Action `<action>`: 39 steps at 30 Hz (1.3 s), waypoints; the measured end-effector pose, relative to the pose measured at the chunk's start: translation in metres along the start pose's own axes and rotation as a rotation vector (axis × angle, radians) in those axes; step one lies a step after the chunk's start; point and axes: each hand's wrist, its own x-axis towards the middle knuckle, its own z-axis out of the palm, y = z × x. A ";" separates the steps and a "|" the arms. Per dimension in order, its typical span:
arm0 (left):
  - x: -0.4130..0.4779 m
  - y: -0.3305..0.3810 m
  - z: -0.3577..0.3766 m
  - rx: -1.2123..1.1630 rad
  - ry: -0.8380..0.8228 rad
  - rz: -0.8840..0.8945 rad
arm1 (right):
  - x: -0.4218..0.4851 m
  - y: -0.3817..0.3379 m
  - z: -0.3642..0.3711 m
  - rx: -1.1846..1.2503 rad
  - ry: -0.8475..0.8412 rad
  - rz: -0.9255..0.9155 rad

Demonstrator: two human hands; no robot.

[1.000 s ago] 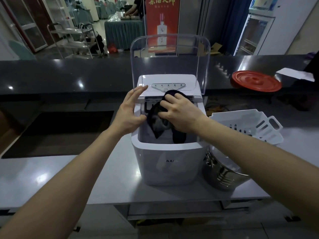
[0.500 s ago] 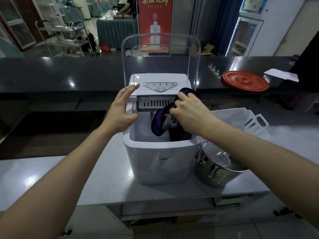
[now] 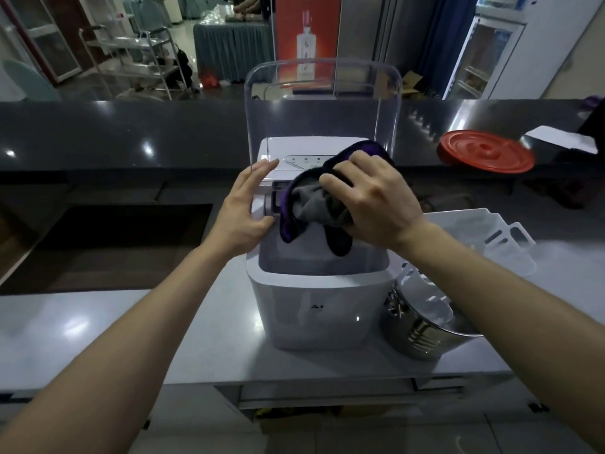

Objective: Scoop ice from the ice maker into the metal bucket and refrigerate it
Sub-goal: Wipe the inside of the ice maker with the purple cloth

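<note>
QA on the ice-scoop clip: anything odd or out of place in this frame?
Yes. The right hand grips a purple-and-grey cloth over the open ice maker, not a scoop, which is odd for scooping. The left hand rests on the machine's edge. A white basket sits tilted behind the metal bucket.

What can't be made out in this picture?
Head view:
The ice maker: the cloth and right hand hide much of its bin; ice cannot be judged.
The metal bucket: the right forearm covers part of its mouth; contents unclear.
The lettering on the ice maker's front: too small, blurred.
</note>
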 end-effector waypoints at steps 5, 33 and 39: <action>0.000 -0.004 0.003 0.001 0.019 0.032 | 0.002 -0.009 0.019 -0.045 0.124 -0.219; -0.001 -0.004 0.004 0.021 0.002 0.019 | 0.029 -0.051 0.045 -0.121 -0.616 -0.725; -0.002 -0.004 0.002 0.005 -0.012 0.002 | 0.018 -0.027 0.028 -0.065 -0.774 -0.637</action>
